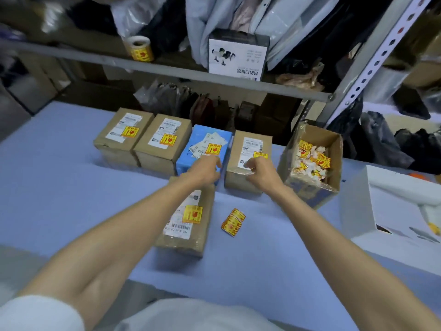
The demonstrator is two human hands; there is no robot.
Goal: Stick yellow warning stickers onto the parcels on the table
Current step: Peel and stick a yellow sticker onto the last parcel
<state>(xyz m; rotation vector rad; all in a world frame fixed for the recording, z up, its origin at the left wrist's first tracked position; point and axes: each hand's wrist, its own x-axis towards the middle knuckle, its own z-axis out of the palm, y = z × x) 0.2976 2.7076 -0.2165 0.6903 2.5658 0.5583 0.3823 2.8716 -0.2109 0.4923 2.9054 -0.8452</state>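
Right hand [261,172]: fingers curled on top of brown cardboard parcel [236,180], at near edge of its yellow warning sticker [260,155]; pinch or press, cannot tell. Left hand [204,172]: fingers extended, touching blue-wrapped parcel [187,163]. Loose yellow sticker strip [233,222] lies between forearms. Open cardboard box of sticker scraps [310,187] just right.

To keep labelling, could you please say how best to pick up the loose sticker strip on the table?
Pinch the sticker strip by its far end, which seems to curl up, from the right; the near parcel stands close on its left.
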